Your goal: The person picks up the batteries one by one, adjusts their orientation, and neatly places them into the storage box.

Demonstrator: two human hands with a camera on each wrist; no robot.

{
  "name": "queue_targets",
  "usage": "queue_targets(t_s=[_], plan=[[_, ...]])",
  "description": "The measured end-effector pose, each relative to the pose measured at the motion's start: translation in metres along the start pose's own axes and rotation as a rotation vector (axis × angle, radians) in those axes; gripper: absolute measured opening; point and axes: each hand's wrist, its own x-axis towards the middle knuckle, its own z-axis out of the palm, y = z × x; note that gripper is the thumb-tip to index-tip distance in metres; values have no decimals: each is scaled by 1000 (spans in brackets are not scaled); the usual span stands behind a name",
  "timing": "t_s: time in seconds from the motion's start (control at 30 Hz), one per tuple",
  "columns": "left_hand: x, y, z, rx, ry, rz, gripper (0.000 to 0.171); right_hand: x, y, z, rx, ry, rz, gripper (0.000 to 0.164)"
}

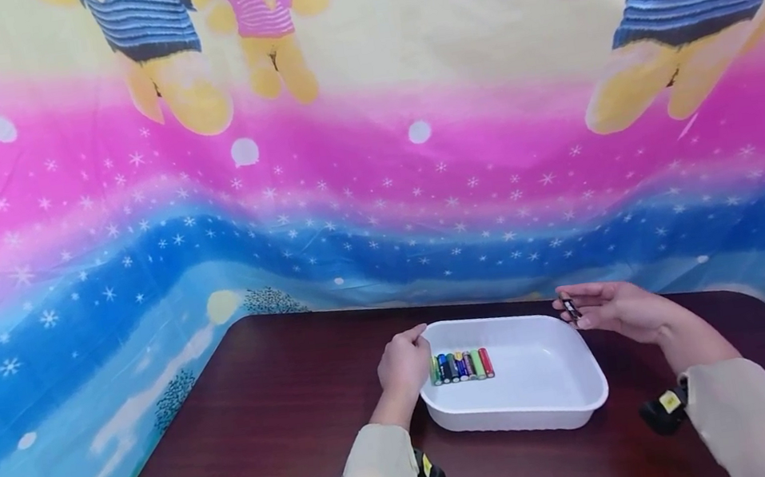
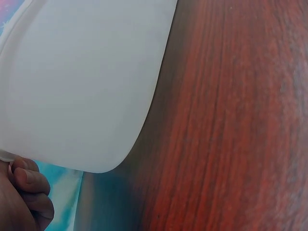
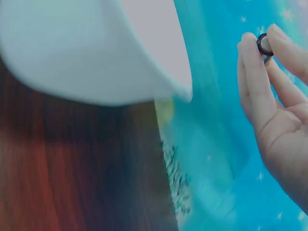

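Observation:
My left hand (image 1: 405,364) grips the left rim of a white plastic basin (image 1: 522,418), its fingers curled over the edge. Inside, against that left side, several batteries (image 1: 462,366) in green, blue, black, purple and red lie side by side in a row. Between thumb and fingertips, my right hand (image 1: 621,313) pinches a dark battery (image 1: 569,307) just beyond the basin's right rim. From the right wrist view, one round end of this battery (image 3: 264,44) shows between the fingers. The left wrist view has curled fingers (image 2: 33,187) at the basin's corner.
The basin stands on a dark reddish-brown wooden table (image 1: 290,420). Behind the table hangs a pink and blue cloth (image 1: 348,195) printed with bears and snowflakes. Black wrist cameras (image 1: 665,411) are strapped under both sleeves.

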Motion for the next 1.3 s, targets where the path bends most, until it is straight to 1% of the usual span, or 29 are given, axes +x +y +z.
queue_targets(t_s=[0.17,0.3,0.37,0.47,0.7,0.8,0.87,0.97,1.17,1.23,1.3], plan=[[0,0,0,1,2,-7,30,18,-6,13,-22,81,61,69],[0,1,0,2,4,-7,30,31,-5,20,-15,150,101,75],[0,1,1,4,5,-7,30,37,-4,22,-18,184,107,77],[-1,3,1,2,9,-7,30,45,-4,24,-42,214,90,77],[-1,2,1,6,21,-2,30,57,-3,24,-116,212,7,75],[-1,1,2,6,22,-5,30,62,0,26,-171,231,-17,75],[-1,0,3,6,19,-7,30,66,2,29,-200,245,-22,73],[-1,-1,3,10,18,-9,30,71,3,31,-246,243,-24,71],[0,0,1,6,23,-6,30,78,4,33,-259,216,-25,69],[0,0,1,8,19,-3,30,80,6,32,-254,203,-17,69],[0,0,2,9,15,-1,30,81,9,30,-270,184,0,69]])
